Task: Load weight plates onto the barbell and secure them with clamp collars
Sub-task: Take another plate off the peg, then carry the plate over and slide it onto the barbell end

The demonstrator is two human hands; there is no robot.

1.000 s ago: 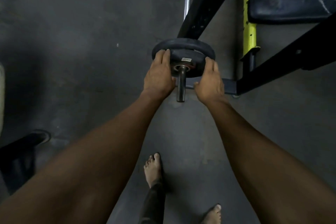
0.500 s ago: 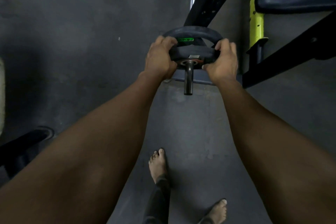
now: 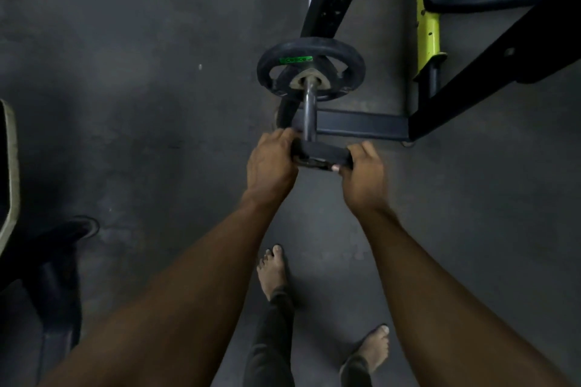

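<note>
Barbell sleeve (image 3: pixel 309 110) lengthwise toward camera

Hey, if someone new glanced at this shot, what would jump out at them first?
Both hands, left hand and right hand, grip a small dark plate at the near tip of the barbell sleeve mid-frame. Further along sits a larger weight plate with a green label. A yellow-green upright stands upper right.

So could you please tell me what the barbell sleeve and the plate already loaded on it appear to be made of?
The barbell sleeve looks like bare polished steel: silvery with bright highlights. The loaded plate looks rubber-coated or painted metal: matte dark surface, scuffed pale around the hub, with a green label. Which coating is unclear.
</note>
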